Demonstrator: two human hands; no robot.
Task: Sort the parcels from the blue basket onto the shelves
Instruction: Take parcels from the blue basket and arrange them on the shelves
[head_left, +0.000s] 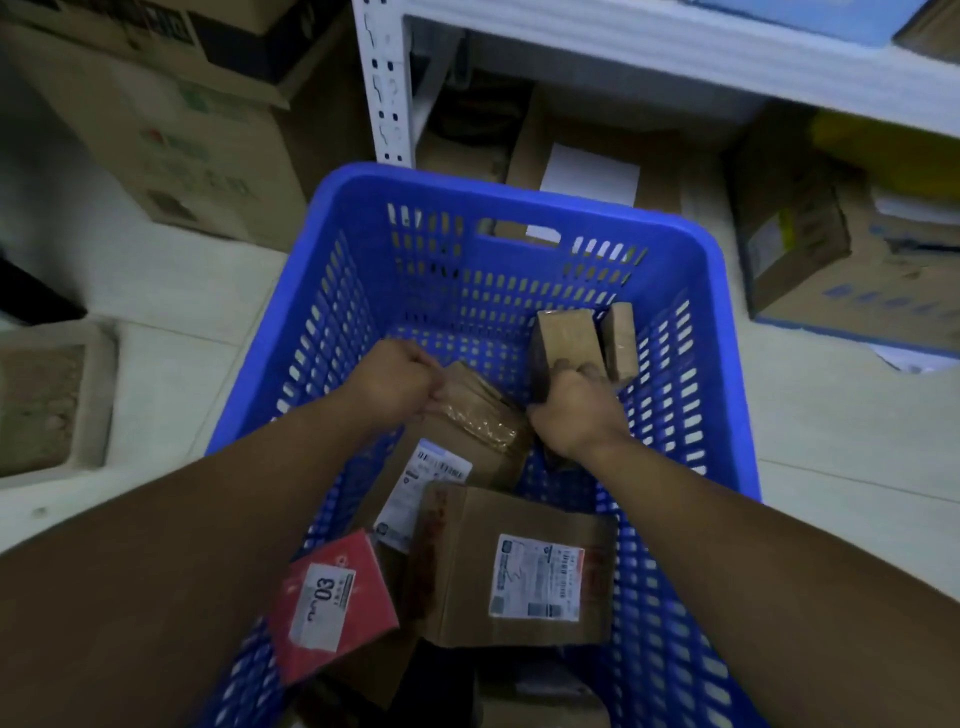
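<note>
Okay, both arms reach down inside the blue basket (519, 193), which sits on the floor in front of a white shelf unit (387, 88). Left grip (395, 382) is curled over the far top edge of a taped brown parcel (483, 415) and clamped on it, fingertips hidden behind the edge. That parcel is tilted mid-basket, with a white label lower down on it. Right grip (576, 410) is clamped round the lower end of a small brown box (566, 338), which stands upright near the basket's far right corner. A second small box (621, 340) is just beside it on the right, by the basket wall; touching or not, cannot tell. Nearer the camera is a large cardboard box (519, 566), shipping label facing up, right at the taped parcel's lower end. A red parcel (332, 603) lies near left, tilted, with a white label reading 03. More brown packages sit below those, blurred. Outside the basket: stacked cartons (182, 130) on the floor at left, a carton with a white sheet (597, 156) under the lowest shelf, and another carton (831, 249) at right.
</note>
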